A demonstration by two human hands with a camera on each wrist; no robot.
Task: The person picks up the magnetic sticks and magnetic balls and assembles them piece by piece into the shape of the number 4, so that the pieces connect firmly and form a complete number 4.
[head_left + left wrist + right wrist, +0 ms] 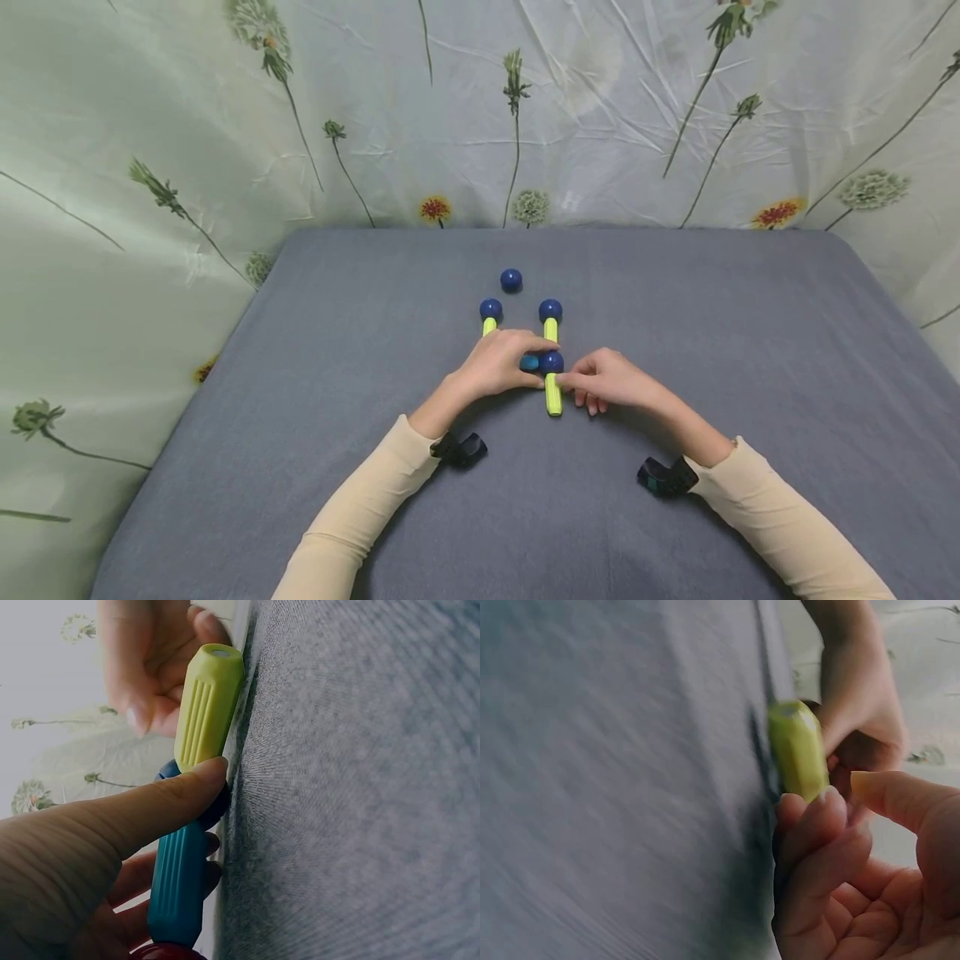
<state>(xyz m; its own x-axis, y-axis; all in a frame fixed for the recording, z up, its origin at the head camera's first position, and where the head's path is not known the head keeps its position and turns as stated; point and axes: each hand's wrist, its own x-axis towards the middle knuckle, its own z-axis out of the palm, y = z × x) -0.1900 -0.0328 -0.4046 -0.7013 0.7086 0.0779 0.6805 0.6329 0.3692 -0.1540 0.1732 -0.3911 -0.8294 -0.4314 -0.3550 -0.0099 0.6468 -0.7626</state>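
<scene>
In the head view, my left hand (501,362) holds a dark blue ball (551,362) between thumb and fingers. A teal ridged stick (529,362) lies within that hand, with a red ball (166,952) at its far end in the left wrist view. From the held ball a yellow-green ridged stick (553,395) points toward me. My right hand (611,379) is just right of this stick, its fingers loosely bent. The right wrist view shows the fingertips beside the stick (799,750), not wrapped around it; whether they touch is unclear.
Beyond the left hand are two more yellow-green sticks (551,329) tipped by blue balls, one right (551,310) and one left (491,309). A loose blue ball (512,280) lies farther back. Grey cloth (337,333) covers the table, and a flowered curtain (450,125) hangs behind.
</scene>
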